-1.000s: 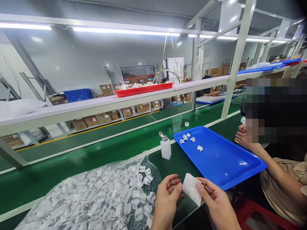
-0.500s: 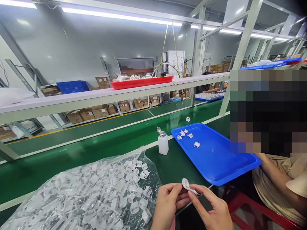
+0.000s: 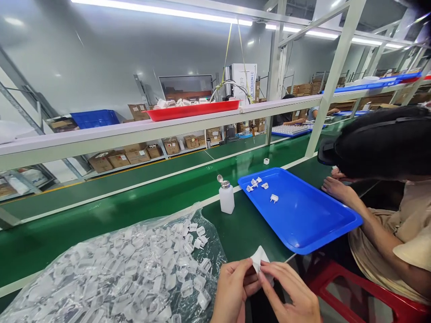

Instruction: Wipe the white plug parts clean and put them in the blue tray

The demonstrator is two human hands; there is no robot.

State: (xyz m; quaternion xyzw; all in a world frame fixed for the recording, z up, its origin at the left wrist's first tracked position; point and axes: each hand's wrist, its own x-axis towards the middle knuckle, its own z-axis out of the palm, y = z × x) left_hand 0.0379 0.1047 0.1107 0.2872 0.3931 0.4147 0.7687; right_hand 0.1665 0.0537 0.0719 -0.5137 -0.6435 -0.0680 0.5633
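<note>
My left hand (image 3: 231, 285) pinches one side of a small white cloth (image 3: 260, 256) at the bottom of the head view. The other side is gripped by my right hand (image 3: 290, 287), thumb and fingers closed on it. The cloth is spread to a pointed corner above the fingertips. Whether anything lies inside it I cannot tell. To the left, a clear plastic bag (image 3: 220, 253) holds a heap of white plastic plug housings (image 3: 134, 269). Ahead stands a white pump bottle (image 3: 226, 199) with its metal lid flipped up.
A blue tray (image 3: 303, 220) with several white plug parts (image 3: 274, 198) lies front right. At the right sits a co-worker (image 3: 380, 215) in a black cap, near a red stool (image 3: 357, 287). A shelf (image 3: 101, 142) with a red tray (image 3: 195, 111) crosses over the green conveyor (image 3: 168, 179).
The white cloth, folded narrow before, is now opened into a wider pointed shape between my fingers. My right hand has moved slightly left and turned. The view has shifted a little.
</note>
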